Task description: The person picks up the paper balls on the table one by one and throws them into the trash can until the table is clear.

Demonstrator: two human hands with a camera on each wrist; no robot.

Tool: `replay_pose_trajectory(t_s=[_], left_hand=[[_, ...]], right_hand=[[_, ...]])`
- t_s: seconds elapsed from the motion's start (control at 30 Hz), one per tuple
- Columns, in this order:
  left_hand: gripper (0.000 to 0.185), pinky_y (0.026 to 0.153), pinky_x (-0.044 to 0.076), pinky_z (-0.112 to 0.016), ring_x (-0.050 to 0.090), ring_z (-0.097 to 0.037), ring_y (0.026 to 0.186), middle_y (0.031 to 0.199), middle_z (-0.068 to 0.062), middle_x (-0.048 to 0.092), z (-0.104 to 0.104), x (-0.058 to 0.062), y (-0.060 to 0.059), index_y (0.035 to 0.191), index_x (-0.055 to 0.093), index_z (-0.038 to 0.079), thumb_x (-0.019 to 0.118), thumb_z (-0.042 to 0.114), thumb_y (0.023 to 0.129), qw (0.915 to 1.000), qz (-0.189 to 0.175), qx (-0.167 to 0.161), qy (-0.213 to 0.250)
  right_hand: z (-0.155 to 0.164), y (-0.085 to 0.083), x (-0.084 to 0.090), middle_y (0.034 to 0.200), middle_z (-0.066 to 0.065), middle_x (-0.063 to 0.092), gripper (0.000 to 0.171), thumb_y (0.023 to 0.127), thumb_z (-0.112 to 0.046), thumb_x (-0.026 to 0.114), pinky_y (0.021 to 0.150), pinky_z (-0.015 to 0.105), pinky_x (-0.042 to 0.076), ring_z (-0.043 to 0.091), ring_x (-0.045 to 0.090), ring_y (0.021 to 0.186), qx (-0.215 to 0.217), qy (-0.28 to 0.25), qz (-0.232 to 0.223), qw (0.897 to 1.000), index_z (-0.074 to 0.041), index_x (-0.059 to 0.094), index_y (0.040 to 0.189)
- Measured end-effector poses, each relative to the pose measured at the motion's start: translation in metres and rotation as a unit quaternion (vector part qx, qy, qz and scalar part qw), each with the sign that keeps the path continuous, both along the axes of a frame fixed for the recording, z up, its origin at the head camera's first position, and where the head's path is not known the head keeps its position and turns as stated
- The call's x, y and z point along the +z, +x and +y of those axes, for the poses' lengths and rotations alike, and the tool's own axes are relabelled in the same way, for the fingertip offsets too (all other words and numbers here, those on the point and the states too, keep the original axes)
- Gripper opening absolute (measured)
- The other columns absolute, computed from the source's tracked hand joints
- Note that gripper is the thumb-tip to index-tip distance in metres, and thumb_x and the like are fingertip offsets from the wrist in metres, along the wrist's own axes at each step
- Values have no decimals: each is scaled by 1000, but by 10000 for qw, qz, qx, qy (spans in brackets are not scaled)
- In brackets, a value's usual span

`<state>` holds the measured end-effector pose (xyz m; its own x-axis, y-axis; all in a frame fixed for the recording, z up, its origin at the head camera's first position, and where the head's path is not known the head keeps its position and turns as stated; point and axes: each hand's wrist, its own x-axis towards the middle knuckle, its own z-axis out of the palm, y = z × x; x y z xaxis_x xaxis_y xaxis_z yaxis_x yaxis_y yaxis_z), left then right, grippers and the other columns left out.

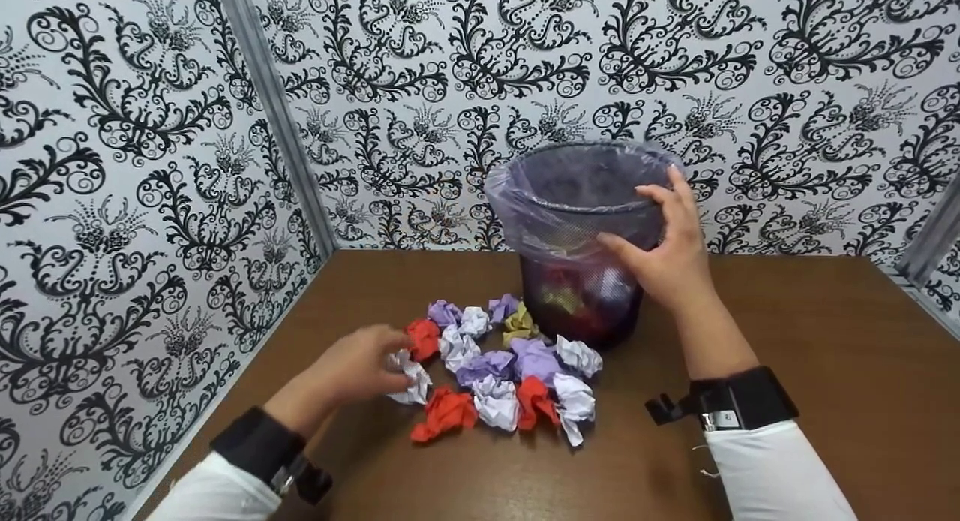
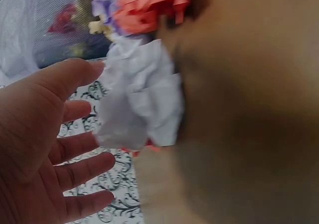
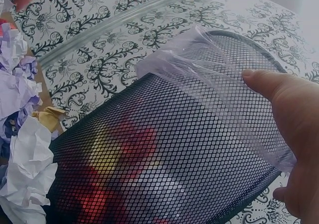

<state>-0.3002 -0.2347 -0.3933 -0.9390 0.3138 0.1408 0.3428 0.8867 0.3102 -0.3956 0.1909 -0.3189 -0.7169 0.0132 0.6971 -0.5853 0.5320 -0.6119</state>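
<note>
A mesh waste bin [image 1: 581,281] with a translucent lilac liner [image 1: 517,206] folded over its rim stands on the table, holding red, yellow and white crumpled paper. My right hand [image 1: 667,243] holds its right side near the rim, thumb against the liner on the outside, as the right wrist view also shows. Beside the bin lies a cluster of crumpled paper balls. My left hand [image 1: 360,367] is at the cluster's left edge, next to a white paper ball [image 2: 142,94]. Its fingers are spread and loosely bent, with the thumb tip right at that ball's edge.
Red paper balls [image 1: 446,414], purple ones [image 1: 534,359], white ones [image 1: 495,402] and a yellow one [image 1: 519,323] lie close together on the brown table [image 1: 810,341]. Patterned wall panels [image 1: 420,108] enclose the back and left sides.
</note>
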Motion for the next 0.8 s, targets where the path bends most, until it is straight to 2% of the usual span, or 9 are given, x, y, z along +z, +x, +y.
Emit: replay_pose_trajectory(t_s=[0.13,0.3,0.43,0.6,0.8], left_hand=[[51,76,51,-35,58,-15,86,100,5,60,-1,-14,4,116,68,19,81,35,69,9999,90,-135,-13],[48,79,51,-35,57,-14,88,100,5,60,-4,-27,7,112,69,17,81,28,67,9995,132,-243,171],[43,83,52,-36,58,-13,91,99,5,60,-5,-31,6,109,69,18,81,25,67,9989,34,-336,340],[34,82,51,-36,58,-13,91,98,4,60,-6,-35,4,103,68,20,79,24,71,9983,-85,-385,440],[31,86,51,-39,59,-15,96,102,1,61,-5,-37,4,101,66,20,77,19,71,9973,-60,-403,608]], right_hand=[[0,0,0,162,-7,14,74,69,-51,84,116,60,15,21,13,147,4,-43,67,10000,-23,52,130],[-1,0,-1,161,-6,16,72,69,-49,85,117,56,16,19,14,147,5,-44,150,9999,-24,53,128],[0,0,-1,161,-8,15,72,68,-50,85,116,58,16,20,14,147,36,-96,116,9999,-24,53,127],[0,-1,-1,162,-6,15,72,68,-52,84,116,58,16,21,14,147,13,-66,112,9999,-25,53,127],[1,-1,-1,162,-8,13,72,68,-54,83,116,59,16,20,13,147,-11,-38,50,10000,-26,53,127]])
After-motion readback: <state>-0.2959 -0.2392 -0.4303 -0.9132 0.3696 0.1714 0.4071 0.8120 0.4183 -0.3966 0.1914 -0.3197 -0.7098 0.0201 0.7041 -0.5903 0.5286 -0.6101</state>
